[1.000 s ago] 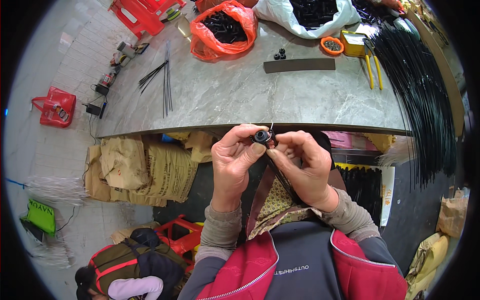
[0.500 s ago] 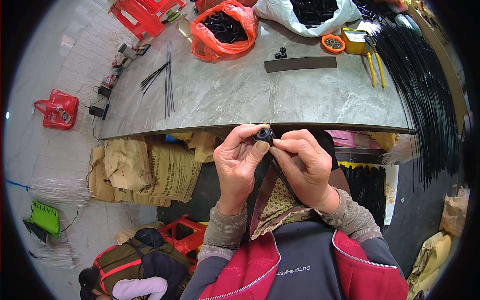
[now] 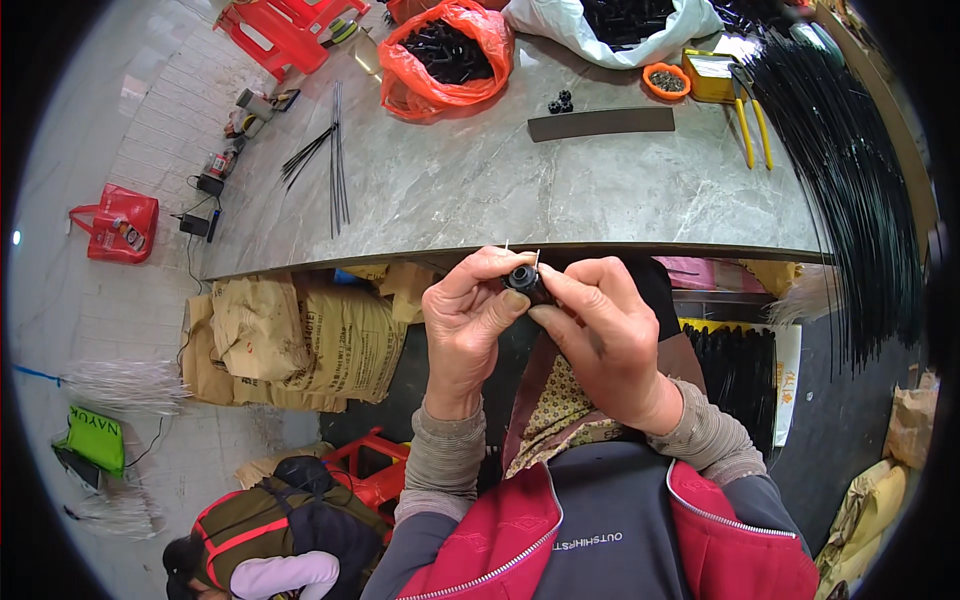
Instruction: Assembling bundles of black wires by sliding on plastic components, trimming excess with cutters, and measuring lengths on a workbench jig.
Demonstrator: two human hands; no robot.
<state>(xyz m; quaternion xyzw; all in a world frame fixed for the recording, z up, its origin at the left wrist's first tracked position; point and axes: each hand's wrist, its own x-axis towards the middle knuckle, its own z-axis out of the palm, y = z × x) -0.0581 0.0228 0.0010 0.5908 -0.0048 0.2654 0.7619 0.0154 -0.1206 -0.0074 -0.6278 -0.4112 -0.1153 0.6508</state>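
Black cylindrical part (image 3: 524, 281): held up between both hands just off the near edge of the desk (image 3: 430, 190), its round, hollow end facing up.
Left hand (image 3: 465, 315): thumb and forefinger closed on the part's left side.
Right hand (image 3: 612, 320): fingers nearly together, touching the part's right side – whether they grip it, I cannot tell.
Thin pale pins (image 3: 538, 258): two, poking up by the fingertips.
Desk, far side: red bag (image 3: 395, 85) and white bag (image 3: 600, 55), both filled with black pieces; orange dish (image 3: 650, 78) beside a yellow box (image 3: 708, 84); yellow-handled pliers (image 3: 745, 125).
Desk, middle: dark flat strip (image 3: 600, 124) – small black knobs (image 3: 561, 103) just beyond it.
Desk, right: black strands (image 3: 850, 200) hanging over the edge.
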